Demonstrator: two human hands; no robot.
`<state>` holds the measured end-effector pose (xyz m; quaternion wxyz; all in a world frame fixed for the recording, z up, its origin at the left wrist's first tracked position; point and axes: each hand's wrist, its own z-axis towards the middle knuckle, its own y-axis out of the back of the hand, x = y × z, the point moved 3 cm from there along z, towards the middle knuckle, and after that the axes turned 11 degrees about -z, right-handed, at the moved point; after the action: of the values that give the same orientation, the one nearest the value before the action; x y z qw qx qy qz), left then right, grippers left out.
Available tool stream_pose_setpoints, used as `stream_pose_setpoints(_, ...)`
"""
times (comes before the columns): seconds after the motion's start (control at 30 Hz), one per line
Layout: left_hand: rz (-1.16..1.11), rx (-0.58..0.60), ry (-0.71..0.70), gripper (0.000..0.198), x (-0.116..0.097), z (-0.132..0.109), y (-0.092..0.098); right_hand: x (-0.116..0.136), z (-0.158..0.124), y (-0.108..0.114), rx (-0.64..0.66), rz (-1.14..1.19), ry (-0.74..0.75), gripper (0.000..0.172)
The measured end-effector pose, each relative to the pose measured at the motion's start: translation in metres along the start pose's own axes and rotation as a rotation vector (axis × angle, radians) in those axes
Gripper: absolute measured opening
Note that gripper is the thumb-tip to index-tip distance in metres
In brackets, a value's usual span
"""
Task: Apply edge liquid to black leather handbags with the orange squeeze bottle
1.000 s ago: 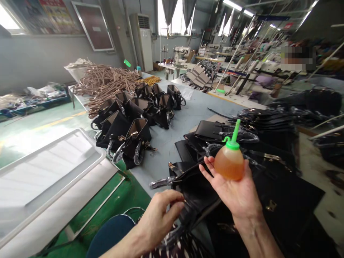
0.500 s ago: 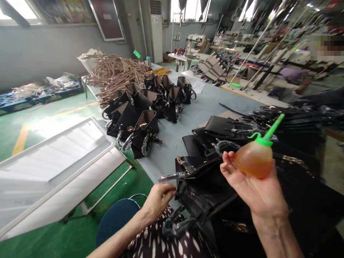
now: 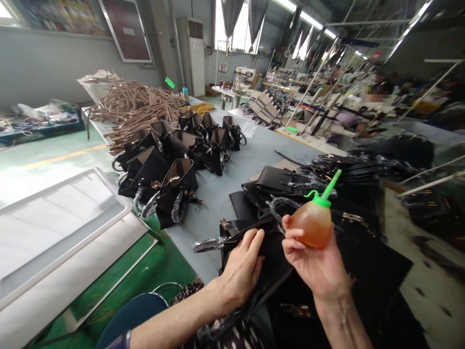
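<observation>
In my right hand (image 3: 316, 269) rests a squeeze bottle (image 3: 310, 224) of amber liquid, with a green cap and a slanted green nozzle; my fingers curl around its lower side. My left hand (image 3: 243, 266) is on a black handbag (image 3: 271, 252) near its upper edge, fingers close together and bent over the material; the thumb is partly hidden. Plastic film wraps the bag's handle (image 3: 209, 245), which sticks out to the left. More black bag pieces (image 3: 276, 178) lie flat just behind my hands.
Several small black bags (image 3: 181, 177) stand on the grey-blue table (image 3: 214, 194), before a heap of brown straps (image 3: 140, 104). A white tray (image 3: 54, 228) is at the left, above a dark blue round stool (image 3: 134, 317). Sewing machines and a person (image 3: 378, 94) are farther back.
My left hand has moved right and up from beside the handbag onto its upper edge. The bottle stays in my right hand, its fingers now curled closer around it. The camera view has shifted.
</observation>
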<state>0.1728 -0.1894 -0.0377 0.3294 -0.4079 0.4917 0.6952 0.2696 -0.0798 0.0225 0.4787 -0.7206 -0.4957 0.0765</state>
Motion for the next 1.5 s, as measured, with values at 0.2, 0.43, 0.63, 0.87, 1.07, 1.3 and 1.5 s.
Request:
stream_pose_setpoints(0.2, 0.278, 0.074, 0.222, 0.064, -0.007, 0.012, 0.0, 0.007, -0.004, -0.002, -0.031, -0.065, 0.067, 0.048)
stream_pose_setpoints(0.43, 0.335, 0.185, 0.164, 0.024, -0.003, 0.018, -0.002, -0.005, 0.007, -0.015, 0.073, -0.174, 0.168, 0.036)
stream_pose_setpoints(0.63, 0.081, 0.323, 0.038, 0.019, 0.005, -0.006, 0.022, -0.01, 0.021, -0.014, 0.111, -0.292, 0.262, 0.048)
stream_pose_setpoints(0.87, 0.258, 0.305, 0.158, 0.015, 0.011, -0.072, 0.107, 0.003, 0.022, -0.007, 0.06, -0.358, 0.358, 0.049)
stream_pose_setpoints(1.07, 0.605, 0.299, 0.367, 0.045, 0.005, -0.091, 0.155, -0.004, 0.021, -0.008, 0.073, -0.351, 0.332, 0.049)
stream_pose_setpoints(1.3, 0.537, 0.312, 0.5, 0.05, -0.029, -0.087, 0.137, -0.012, 0.022, -0.014, 0.081, -0.386, 0.36, 0.051)
stream_pose_setpoints(1.5, 0.239, 0.432, 0.021, 0.037, -0.092, -0.05, 0.109, -0.011, 0.021, -0.011, 0.081, -0.383, 0.357, 0.048)
